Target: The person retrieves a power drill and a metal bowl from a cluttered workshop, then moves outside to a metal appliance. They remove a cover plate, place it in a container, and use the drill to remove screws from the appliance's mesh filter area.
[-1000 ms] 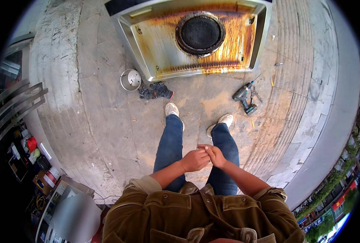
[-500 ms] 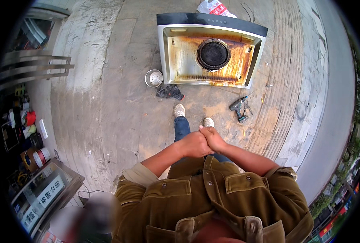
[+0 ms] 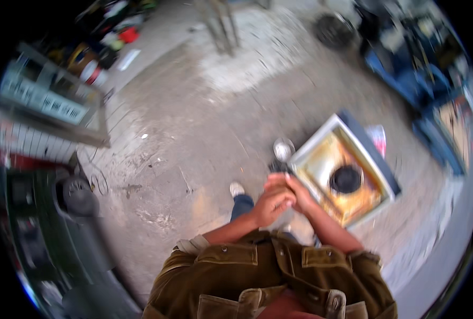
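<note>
My left hand (image 3: 272, 206) and my right hand (image 3: 299, 192) are pressed together in front of my body, fingers curled against each other. Both look closed, and no object shows between them; motion blurs the finger detail. Just beyond them, to the right, lies a range hood (image 3: 329, 154) with its hollow underside up, stained yellow and brown. A round black fan opening (image 3: 346, 178) sits inside it. Dark gloves (image 3: 279, 166) lie past my hands, partly covered by them, beside a small round metal cup (image 3: 283, 149) at the hood's corner.
A white and red plastic bag (image 3: 376, 139) lies behind the hood. Blue cart-like bodies (image 3: 407, 80) stand far right, near a dark round wheel-like thing (image 3: 334, 30). At left are a glass-fronted cabinet (image 3: 50, 101), a cable (image 3: 99, 181) and a dark green bulky object (image 3: 50, 228).
My view has turned left, so the hood now appears at the right and tilted. My hands stay together but have shifted their clasp. The drill no longer shows.
</note>
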The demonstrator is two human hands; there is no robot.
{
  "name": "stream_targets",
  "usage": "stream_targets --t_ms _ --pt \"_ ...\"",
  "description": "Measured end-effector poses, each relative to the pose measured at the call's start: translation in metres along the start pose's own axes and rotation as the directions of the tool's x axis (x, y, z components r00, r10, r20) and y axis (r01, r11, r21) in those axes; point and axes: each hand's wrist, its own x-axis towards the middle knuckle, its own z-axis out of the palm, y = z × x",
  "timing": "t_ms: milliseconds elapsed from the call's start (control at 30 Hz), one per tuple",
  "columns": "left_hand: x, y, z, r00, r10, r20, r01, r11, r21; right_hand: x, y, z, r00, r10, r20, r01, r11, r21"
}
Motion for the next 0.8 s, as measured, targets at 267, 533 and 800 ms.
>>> stream_targets --t_ms 267,533,800 --pt "-0.025 -0.026 -0.240 0.866 -0.493 0.086 0.305 0.383 -0.872 0.208 0.014 0.173 0.856 0.447 0.259 -0.438 0.894 -0.094" --pt "0.029 -0.052 -0.406 0.787 -0.555 -0.271 0.184 0.630 -0.754 0.363 -0.015 0.259 0.890 0.399 0.222 -0.385 0.917 -0.107" --pt "0.119 -0.126 -0.560 0.830 -0.020 -0.558 0.389 0.737 0.553 0.554 -0.024 0.271 0.986 0.163 -0.041 -0.165 0.984 -0.060"
